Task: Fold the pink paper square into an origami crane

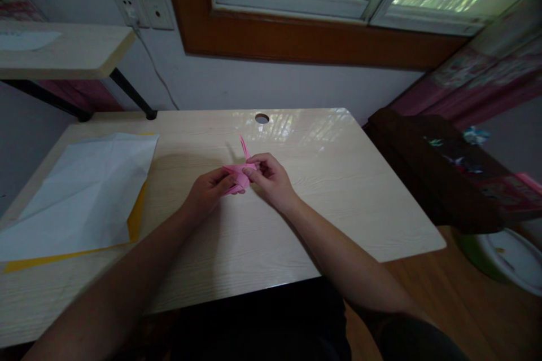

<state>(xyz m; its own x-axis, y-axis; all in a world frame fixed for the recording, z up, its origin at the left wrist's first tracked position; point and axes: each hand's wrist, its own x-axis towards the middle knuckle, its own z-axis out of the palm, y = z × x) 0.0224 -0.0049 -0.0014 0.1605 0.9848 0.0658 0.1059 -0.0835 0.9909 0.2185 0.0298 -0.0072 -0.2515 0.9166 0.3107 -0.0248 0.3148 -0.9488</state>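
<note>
A small folded pink paper figure (240, 174) is held just above the middle of a light wooden desk (322, 197). A thin pink point sticks up from its far side. My left hand (208, 190) pinches its left end with fingers and thumb. From the right, my right hand (270, 178) grips the other end, fingertips pressed on the fold. Both hands touch each other around the paper, which they partly hide.
A large white sheet (80, 192) lies over a yellow sheet (136, 219) on the desk's left part. A cable hole (262, 118) sits near the far edge. A shelf (63, 51) stands at the left, a dark low cabinet (436, 175) at the right.
</note>
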